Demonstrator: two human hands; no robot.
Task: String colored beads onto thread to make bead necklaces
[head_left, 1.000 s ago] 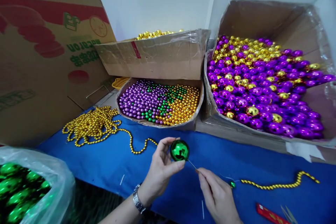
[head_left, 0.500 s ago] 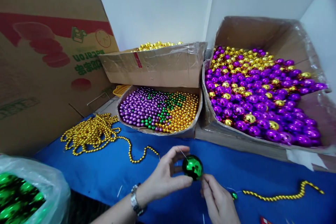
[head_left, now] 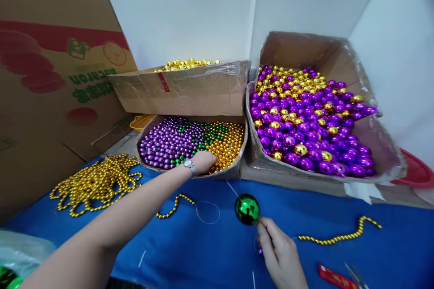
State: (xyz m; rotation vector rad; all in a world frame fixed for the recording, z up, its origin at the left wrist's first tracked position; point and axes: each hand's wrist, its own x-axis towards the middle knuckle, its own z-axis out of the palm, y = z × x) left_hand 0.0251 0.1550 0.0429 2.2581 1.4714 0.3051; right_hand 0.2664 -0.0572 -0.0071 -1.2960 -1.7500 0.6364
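My left hand (head_left: 203, 161) reaches forward into a shallow cardboard tray (head_left: 230, 173) of small purple, green and gold beads. Its fingers curl down among the gold beads, so I cannot tell whether they hold any. My right hand (head_left: 278, 250) stays near the front edge of the blue cloth. It pinches a thin needle that runs through a shiny green ball (head_left: 247, 209). The needle's tip sticks out of the ball's upper left. A loop of thin thread (head_left: 208, 212) lies on the cloth just left of the ball.
A large box (head_left: 305, 49) of purple and gold balls sits at the back right, and a box of gold beads (head_left: 190, 88) is above the tray. A heap of gold bead strands (head_left: 95, 183) lies left, a short strand (head_left: 339, 236) right. A red tool (head_left: 334, 276) lies near scissors (head_left: 354, 273).
My left hand has let go of the green ball and stretched forward into the bead tray. The ball now stays on the needle in my right hand. The view has shifted right.
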